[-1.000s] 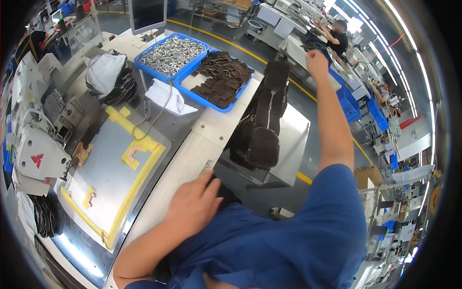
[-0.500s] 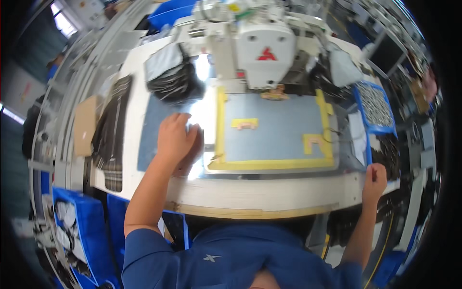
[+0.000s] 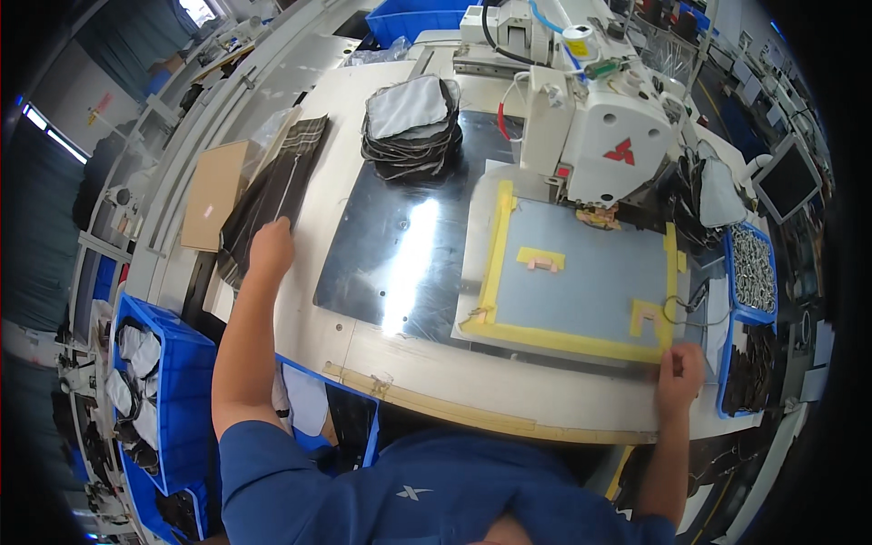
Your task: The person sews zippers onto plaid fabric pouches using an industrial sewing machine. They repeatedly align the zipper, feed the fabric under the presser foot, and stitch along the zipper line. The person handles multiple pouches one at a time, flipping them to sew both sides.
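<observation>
My left hand (image 3: 272, 243) grips a long dark fabric piece (image 3: 292, 163) with a light zipper and plaid edging, lying beside cardboard (image 3: 209, 195). My right hand (image 3: 679, 372) is curled at the front right corner of a yellow-taped template plate (image 3: 581, 272); whatever its fingers hold, if anything, is hidden. Above the template is a white sewing machine head (image 3: 609, 127). Left of it lies a shiny metal plate (image 3: 363, 263), with stacked dark pads topped by pale sheets (image 3: 406, 118) on its back part.
A blue tray of metal rings (image 3: 752, 268) and another of brown pieces (image 3: 745, 368) line the right side, below a screen (image 3: 788, 182). Blue bins (image 3: 182, 381) stand lower left. More dark pads (image 3: 695, 195) sit behind the template.
My view has swung leftward from the trays to the machine. My left hand has moved left from the metal plate onto the striped fabric; my right hand has come down from its raised position.
</observation>
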A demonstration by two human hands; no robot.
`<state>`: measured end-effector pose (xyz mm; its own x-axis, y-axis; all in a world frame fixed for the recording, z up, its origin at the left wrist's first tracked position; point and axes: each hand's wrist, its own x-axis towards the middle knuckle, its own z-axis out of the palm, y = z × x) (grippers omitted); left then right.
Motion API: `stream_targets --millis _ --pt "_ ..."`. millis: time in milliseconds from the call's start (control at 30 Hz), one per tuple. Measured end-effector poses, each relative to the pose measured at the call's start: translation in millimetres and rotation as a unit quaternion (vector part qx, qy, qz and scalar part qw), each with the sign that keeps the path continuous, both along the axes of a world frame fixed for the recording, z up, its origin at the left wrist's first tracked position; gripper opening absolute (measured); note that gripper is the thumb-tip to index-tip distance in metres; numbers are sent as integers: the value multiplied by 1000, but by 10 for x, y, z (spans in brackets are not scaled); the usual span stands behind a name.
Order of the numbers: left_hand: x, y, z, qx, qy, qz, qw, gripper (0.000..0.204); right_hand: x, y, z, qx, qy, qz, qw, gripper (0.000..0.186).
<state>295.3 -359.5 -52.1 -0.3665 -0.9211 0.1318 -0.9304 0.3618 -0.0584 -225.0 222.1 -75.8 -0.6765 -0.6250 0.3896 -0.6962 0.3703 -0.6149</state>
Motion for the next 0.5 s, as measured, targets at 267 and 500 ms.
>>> stream_targets --millis 267,500 --pt "-332 140 1225 363 466 -32 806 32 82 -98 149 -10 32 14 999 7" --pt "-1757 1587 2064 62 315 -421 848 24 396 -738 645 -51 16 146 988 25"
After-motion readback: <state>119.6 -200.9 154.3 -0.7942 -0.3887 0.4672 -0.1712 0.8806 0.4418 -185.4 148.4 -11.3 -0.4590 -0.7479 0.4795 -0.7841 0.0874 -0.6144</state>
